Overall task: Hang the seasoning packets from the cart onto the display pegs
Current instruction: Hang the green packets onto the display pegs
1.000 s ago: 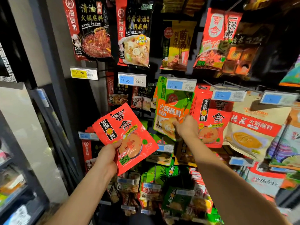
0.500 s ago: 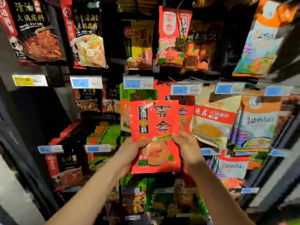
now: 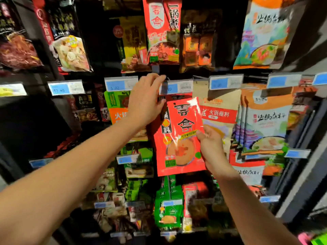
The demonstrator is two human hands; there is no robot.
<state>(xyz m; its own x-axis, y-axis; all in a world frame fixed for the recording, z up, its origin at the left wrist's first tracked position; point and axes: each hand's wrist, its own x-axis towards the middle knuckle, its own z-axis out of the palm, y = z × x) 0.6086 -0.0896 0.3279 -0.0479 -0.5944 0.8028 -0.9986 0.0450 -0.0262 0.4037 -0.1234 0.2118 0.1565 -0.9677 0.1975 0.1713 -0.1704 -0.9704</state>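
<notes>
The left hand (image 3: 145, 105) has risen from the red seasoning packet (image 3: 180, 138) to the peg's price tag (image 3: 177, 87), fingers (image 3: 155, 79) outstretched. The right hand (image 3: 212, 151) alone pinches the packet; threading probably comes next.

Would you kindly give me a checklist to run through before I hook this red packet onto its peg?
1. Right hand grips the packet at its lower right edge: ok.
2. Left hand is up at the tag above the packet: ok.
3. Packet faces outward: ok.
4. Packet held straight: not ok, slightly tilted.
5. Packet's hole meets the peg: cannot tell, hidden by hand and tag.
6. Room left on the peg: cannot tell.
</notes>
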